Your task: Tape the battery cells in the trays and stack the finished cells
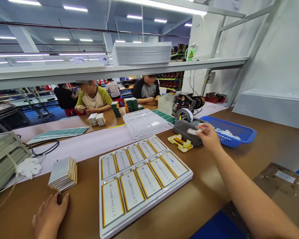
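Note:
My right hand [209, 137] pinches a small white strip [193, 131] above the dark tape dispenser [186, 131]; a bit of red-orange shows by the fingertips. My left hand [49, 214] rests on the brown table with the thumb apart from the fingers, just in front of a stack of flat silver battery cells [62, 172] with yellow edges. Between my hands lies a white tray [149, 217] with two rows of flat pouch batteries [132, 192], printed with text and edged in yellow. A yellow fixture [180, 143] stands beside the dispenser.
A blue basket [249, 134] of small white pieces is at the right. Behind the battery tray are stacked clear trays [146, 121] and a machine [181, 103]. A shelf [89, 71] crosses overhead. Co-workers sit opposite. A white glove [30, 167] lies at the left.

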{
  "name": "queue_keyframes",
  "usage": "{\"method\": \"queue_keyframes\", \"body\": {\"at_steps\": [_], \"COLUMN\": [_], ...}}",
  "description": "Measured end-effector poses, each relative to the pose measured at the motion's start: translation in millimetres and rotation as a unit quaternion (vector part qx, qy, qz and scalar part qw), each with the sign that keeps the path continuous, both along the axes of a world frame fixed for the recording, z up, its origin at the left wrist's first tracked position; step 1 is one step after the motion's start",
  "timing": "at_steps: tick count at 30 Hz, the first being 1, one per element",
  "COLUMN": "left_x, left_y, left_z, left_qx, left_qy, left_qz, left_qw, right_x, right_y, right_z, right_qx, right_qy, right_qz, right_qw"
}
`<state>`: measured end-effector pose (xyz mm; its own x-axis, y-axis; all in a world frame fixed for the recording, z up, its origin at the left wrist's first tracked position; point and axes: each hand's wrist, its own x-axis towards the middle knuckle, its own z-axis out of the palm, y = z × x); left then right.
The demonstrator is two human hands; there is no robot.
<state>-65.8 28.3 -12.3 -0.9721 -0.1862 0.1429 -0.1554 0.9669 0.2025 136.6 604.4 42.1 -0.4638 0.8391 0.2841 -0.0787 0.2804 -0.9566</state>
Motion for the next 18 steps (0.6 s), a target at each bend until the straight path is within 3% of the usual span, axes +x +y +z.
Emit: {"method": "queue_keyframes", "body": {"at_steps": [1,2,3,4,6,8,10,15,18], "left_x": [3.5,5.8,7.1,7.5,6.5,4.8,4.0,3.9,-3.8], "left_y": [3.6,6.3,8.0,8.9,8.8,8.1,8.4,10.4,2.0], "left_z": [3.8,6.2,7.3,7.3,5.8,4.2,4.3,7.6,0.5], "left_qx": [0.0,0.0,0.001,0.001,0.0,0.0,-0.002,-0.012,-0.01], "left_qy": [-0.007,-0.008,-0.006,-0.004,-0.001,-0.002,-0.005,-0.016,0.001], "left_qz": [0.005,0.006,0.006,0.008,0.008,0.007,0.006,0.005,-0.003], "left_qw": [1.0,1.0,1.0,1.0,1.0,1.0,1.0,1.0,1.0], "right_x": [-2.1,-4.2,-6.7,-9.9,-18.8,-30.6,-42.8,-59.5,-58.7], "right_y": [-18.8,-39.1,-59.7,-79.7,-113.4,-134.2,-141.0,-129.0,-128.0], "right_z": [6.3,11.9,16.8,20.7,24.5,22.6,16.3,-7.3,-23.1], "right_qx": [0.052,0.145,0.242,0.317,0.407,0.449,0.469,0.427,0.418], "right_qy": [-0.033,-0.099,-0.152,-0.19,-0.25,-0.307,-0.339,-0.341,-0.293], "right_qz": [0.092,0.241,0.356,0.431,0.494,0.489,0.456,0.384,0.353], "right_qw": [0.994,0.955,0.89,0.823,0.726,0.682,0.676,0.744,0.784]}}
